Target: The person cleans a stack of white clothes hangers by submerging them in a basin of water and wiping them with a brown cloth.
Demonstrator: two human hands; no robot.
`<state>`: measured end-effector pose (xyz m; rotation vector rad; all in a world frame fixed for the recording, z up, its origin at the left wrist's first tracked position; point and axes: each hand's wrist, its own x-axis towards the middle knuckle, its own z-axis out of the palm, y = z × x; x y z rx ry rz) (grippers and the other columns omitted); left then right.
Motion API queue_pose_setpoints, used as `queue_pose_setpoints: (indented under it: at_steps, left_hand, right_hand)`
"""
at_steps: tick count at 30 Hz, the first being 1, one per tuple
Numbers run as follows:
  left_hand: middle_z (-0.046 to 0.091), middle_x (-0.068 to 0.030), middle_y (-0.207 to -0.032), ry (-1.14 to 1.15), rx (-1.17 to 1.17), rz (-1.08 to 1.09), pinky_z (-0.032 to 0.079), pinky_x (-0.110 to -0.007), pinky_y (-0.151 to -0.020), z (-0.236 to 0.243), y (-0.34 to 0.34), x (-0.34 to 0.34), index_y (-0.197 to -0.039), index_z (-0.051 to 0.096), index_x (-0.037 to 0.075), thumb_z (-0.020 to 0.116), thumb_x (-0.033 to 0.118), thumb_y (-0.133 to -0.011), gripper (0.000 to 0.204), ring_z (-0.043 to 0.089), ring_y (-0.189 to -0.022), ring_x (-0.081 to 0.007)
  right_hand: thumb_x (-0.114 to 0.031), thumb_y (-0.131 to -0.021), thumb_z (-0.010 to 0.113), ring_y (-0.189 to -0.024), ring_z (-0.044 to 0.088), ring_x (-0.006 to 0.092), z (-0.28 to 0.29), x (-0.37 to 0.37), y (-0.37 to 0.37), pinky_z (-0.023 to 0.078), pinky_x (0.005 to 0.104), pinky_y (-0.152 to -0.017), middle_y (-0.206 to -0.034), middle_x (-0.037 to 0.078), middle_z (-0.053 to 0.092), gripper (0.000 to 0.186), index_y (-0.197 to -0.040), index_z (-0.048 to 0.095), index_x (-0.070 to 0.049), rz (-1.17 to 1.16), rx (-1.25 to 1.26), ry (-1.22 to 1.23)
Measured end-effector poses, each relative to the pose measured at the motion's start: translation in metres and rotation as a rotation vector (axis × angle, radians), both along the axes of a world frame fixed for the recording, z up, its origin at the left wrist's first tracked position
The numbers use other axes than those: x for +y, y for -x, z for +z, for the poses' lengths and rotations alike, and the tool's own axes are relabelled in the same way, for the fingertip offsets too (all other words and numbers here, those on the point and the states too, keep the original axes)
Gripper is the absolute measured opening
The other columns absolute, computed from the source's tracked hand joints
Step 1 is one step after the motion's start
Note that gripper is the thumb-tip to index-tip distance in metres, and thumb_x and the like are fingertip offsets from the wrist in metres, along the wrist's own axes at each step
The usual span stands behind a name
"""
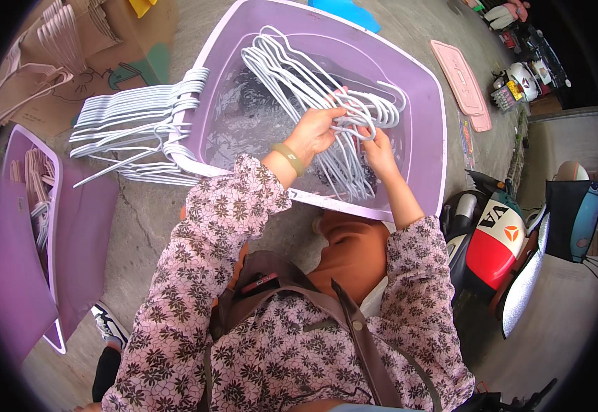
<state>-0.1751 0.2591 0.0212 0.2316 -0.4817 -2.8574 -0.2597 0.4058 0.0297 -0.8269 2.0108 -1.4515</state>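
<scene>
A bundle of pale white clothes hangers [278, 75] is held over a large purple tub [426, 103] with water in it. My left hand [318, 129] is closed round the hangers near their hooks, its wrist wearing a pale green bangle. On the right side of the same bundle, my right hand [380, 154] grips near the hooks, its fingers partly hidden behind the wires. The hangers' lower ends fan out in the tub; I cannot tell which of them touch the water. A row of more white hangers [134, 106] hooks over the tub's left rim, hanging outside it.
At the left stands another purple bin [59, 275] holding hangers. Behind it is a cardboard box [131, 44] with hangers on its edge. A pink lid [460, 82] lies on the concrete right of the tub. A scooter [494, 237] is close on my right. Someone's shoe [110, 324] shows lower left.
</scene>
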Motion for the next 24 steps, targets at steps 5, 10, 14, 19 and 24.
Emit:
queue_pose_setpoints:
  at_steps: [5, 10, 14, 19, 24]
  left_hand:
    - [0.057, -0.0141, -0.109, 0.020, -0.022, -0.001, 0.050, -0.035, -0.076, 0.006, -0.001, 0.004, -0.127, 0.038, 0.006, 0.047, -0.002, -0.085, 0.044, 0.058, -0.093, -0.0230]
    - [0.056, -0.0144, -0.105, -0.017, 0.086, -0.010, 0.049, -0.037, -0.077, 0.005, -0.002, 0.002, -0.127, 0.037, 0.002, 0.046, -0.003, -0.084, 0.044, 0.057, -0.092, -0.0247]
    - [0.048, -0.0214, -0.118, -0.159, 0.186, -0.089, 0.047, -0.042, -0.087, 0.008, -0.005, -0.002, -0.133, 0.025, 0.003, 0.041, -0.006, -0.081, 0.055, 0.055, -0.102, -0.0304]
    - [0.043, -0.0229, -0.125, -0.128, 0.199, -0.100, 0.042, -0.043, -0.095, 0.011, -0.005, -0.005, -0.132, 0.028, 0.005, 0.049, 0.003, -0.084, 0.052, 0.043, -0.118, -0.0337]
    - [0.055, -0.0185, -0.102, 0.036, 0.024, 0.092, 0.050, -0.042, -0.084, 0.015, -0.005, -0.019, -0.129, 0.034, 0.005, 0.040, -0.001, -0.087, 0.043, 0.056, -0.101, -0.0314]
  right_hand:
    - [-0.032, -0.088, 0.055, -0.054, 0.040, 0.0025, 0.002, 0.004, 0.001, 0.031, 0.0179, -0.048, -0.066, -0.005, 0.050, 0.029, -0.094, 0.057, -0.003, -0.117, -0.081, 0.088]
    - [-0.028, -0.085, 0.060, -0.053, 0.038, 0.0005, 0.007, 0.013, 0.004, 0.027, 0.0158, -0.046, -0.068, -0.005, 0.051, 0.029, -0.098, 0.058, -0.002, -0.011, -0.091, 0.090]
    - [-0.012, -0.082, 0.059, -0.090, 0.054, 0.0111, -0.002, 0.012, 0.005, 0.042, 0.0265, -0.081, -0.099, 0.005, 0.059, 0.031, -0.110, 0.055, 0.001, 0.158, 0.055, -0.088]
    - [-0.016, -0.085, 0.059, -0.105, 0.049, 0.0143, 0.002, -0.006, -0.012, 0.039, 0.0284, -0.089, -0.112, 0.007, 0.056, 0.038, -0.120, 0.050, -0.003, 0.172, -0.097, 0.015]
    - [-0.047, -0.091, 0.038, -0.102, 0.050, 0.0199, -0.021, -0.009, 0.026, 0.037, 0.0328, -0.091, -0.114, 0.011, 0.053, 0.054, -0.120, 0.047, -0.002, 0.238, -0.219, -0.080]
